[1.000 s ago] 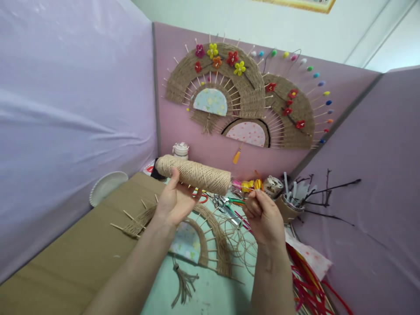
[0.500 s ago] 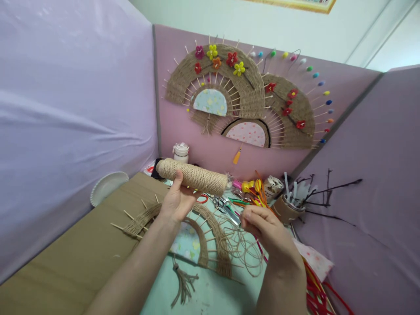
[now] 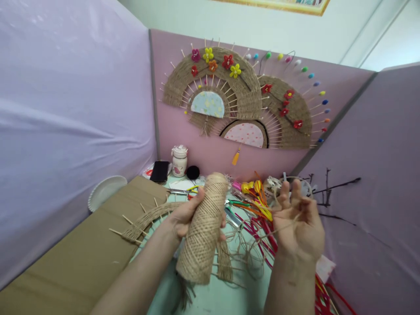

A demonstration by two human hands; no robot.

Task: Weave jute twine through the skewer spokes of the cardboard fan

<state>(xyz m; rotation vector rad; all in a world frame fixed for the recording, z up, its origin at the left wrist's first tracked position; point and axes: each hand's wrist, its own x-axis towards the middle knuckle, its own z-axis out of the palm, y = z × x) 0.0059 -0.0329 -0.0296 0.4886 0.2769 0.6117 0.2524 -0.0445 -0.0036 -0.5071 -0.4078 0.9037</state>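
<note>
My left hand (image 3: 185, 216) is wrapped round a spool of jute twine (image 3: 204, 234), held tilted above the table with its lower end toward me. To the right, my right hand (image 3: 299, 232) is turned palm up. A strand of twine (image 3: 281, 228) runs across its palm and is pinched between thumb and forefinger, while other fingers point up. Loose loops of twine (image 3: 251, 258) lie between the hands. Beneath the spool rests a half-round woven twine fan (image 3: 144, 222) with wooden sticks, its middle largely hidden by the spool and left hand.
Scissors (image 3: 179, 191), colourful pipe cleaners (image 3: 262, 205) and a silver tool (image 3: 233, 218) lie behind the hands. A lidded white jar (image 3: 179, 162) and black phone (image 3: 160, 171) stand farther back. Dark twigs (image 3: 341, 187) jut out at right. Decorated fans (image 3: 249, 100) hang on the pink panel.
The spool has swung from lying crosswise to nearly lengthwise and come closer to me. My right hand has moved right and turned palm up, with the strand now visible across it.
</note>
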